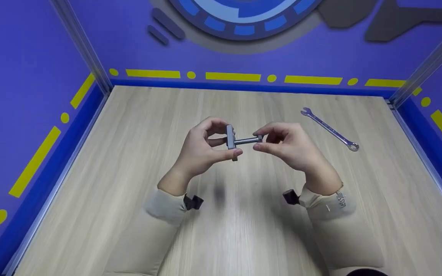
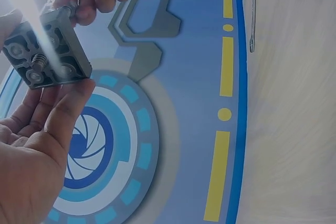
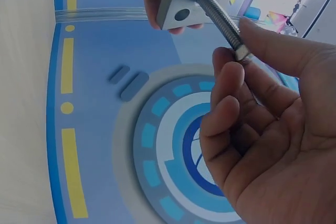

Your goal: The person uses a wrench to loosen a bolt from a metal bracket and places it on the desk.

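Observation:
Above the wooden table, my left hand (image 1: 202, 147) grips a square grey metal block (image 1: 230, 137) by its edges, thumb low and fingers at the top. A threaded bolt (image 3: 223, 22) passes into one of the round holes in the block's face. On the block's ribbed back, in the left wrist view, the bolt's threaded end (image 2: 38, 63) sticks out. My right hand (image 1: 292, 145) pinches the bolt's hex head (image 3: 242, 53) between thumb and fingertips. Most of the shank shows between the block and the head.
A combination wrench (image 1: 330, 129) lies on the table (image 1: 136, 126) to the right of my right hand. Blue-purple panels (image 1: 244, 57) with yellow marks wall the table at the back and both sides, joined by metal corner posts.

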Available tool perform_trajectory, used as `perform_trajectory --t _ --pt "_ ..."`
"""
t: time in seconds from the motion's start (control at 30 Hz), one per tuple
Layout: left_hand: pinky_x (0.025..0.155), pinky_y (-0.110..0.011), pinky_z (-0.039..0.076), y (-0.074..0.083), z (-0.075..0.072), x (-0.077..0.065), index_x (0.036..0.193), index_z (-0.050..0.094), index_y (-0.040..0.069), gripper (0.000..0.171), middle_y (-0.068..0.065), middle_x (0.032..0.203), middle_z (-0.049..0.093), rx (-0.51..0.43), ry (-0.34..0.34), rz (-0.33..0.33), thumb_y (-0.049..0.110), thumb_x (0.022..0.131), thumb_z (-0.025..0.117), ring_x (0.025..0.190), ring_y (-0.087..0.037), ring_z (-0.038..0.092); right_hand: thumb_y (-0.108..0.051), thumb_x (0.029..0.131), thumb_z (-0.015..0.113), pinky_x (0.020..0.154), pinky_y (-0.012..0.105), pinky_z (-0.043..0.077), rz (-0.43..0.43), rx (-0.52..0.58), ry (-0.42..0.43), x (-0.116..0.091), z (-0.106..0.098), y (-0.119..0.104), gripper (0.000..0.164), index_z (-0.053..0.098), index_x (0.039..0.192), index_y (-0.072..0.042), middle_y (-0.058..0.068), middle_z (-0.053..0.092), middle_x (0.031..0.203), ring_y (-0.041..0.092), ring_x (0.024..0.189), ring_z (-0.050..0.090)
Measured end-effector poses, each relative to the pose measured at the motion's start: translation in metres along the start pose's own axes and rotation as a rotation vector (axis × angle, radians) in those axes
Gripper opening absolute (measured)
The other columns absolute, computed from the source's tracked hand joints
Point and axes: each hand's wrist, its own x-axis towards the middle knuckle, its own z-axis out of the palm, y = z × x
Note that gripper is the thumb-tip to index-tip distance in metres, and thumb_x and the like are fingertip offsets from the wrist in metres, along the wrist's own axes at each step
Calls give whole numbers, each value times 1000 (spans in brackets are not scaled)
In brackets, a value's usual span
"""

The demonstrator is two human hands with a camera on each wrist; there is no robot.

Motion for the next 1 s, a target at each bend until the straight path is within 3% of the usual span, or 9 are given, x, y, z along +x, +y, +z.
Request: perform_trajectory --t 0.17,0.27,0.37,0.47,0.53,0.6,0.67,0.83,1.0 --pt "112 -36 69 -1 2 0 137 65 1 63 -15 131 70 -62 -29 -35 14 86 99 125 -26 73 13 86 91 68 16 53 -181 0 72 0 2 3 25 88 105 -3 10 81 103 8 78 62" --pt "109 -40 70 -1 3 1 136 64 -3 60 -16 129 69 -128 -49 -61 9 87 96 121 -27 75 17 84 89 70 15 54 -294 -11 97 0 3 5 24 88 100 -2 16 82 103 6 80 63" --pt "107 -43 71 -1 3 1 135 63 -4 58 -15 128 69 -163 -45 -69 6 87 95 120 -27 75 16 85 89 71 15 54 -336 -38 100 0 3 6 24 87 102 -3 16 81 105 7 82 64" --pt "108 -41 71 0 3 1 136 64 -2 59 -13 128 69 -145 -35 -57 7 86 96 121 -26 75 8 85 95 72 16 54 -292 -65 79 0 2 6 31 86 113 -3 13 81 112 9 83 65" --pt "109 -40 70 0 3 1 136 64 -1 61 -14 129 69 -127 -31 -43 9 86 97 122 -27 74 0 85 98 71 17 53 -224 -82 71 -1 0 4 38 84 120 -5 10 80 115 11 84 65" --pt "110 -40 70 1 3 1 136 64 0 62 -14 129 69 -112 -29 -30 10 85 98 123 -27 74 -7 91 95 70 18 53 -133 -85 75 -1 -1 3 33 84 122 -5 7 80 111 12 83 65" --pt "111 -39 69 1 3 2 136 65 0 63 -14 129 70 -106 -22 -23 10 84 99 123 -27 73 -14 103 85 69 21 52 -44 -72 90 0 -1 2 12 84 110 -4 4 77 95 14 79 63" --pt "112 -36 68 0 6 1 135 66 2 65 -13 130 71 -66 0 -19 12 82 102 125 -26 73 -24 120 57 59 24 45 76 1 93 2 6 4 54 70 75 3 -2 60 64 12 61 53" --pt "114 -33 67 0 5 0 138 66 2 67 -14 133 71 -34 3 -16 13 82 102 129 -27 73 -29 119 60 53 23 40 101 11 56 3 10 2 54 70 73 -4 -3 59 61 11 56 50"
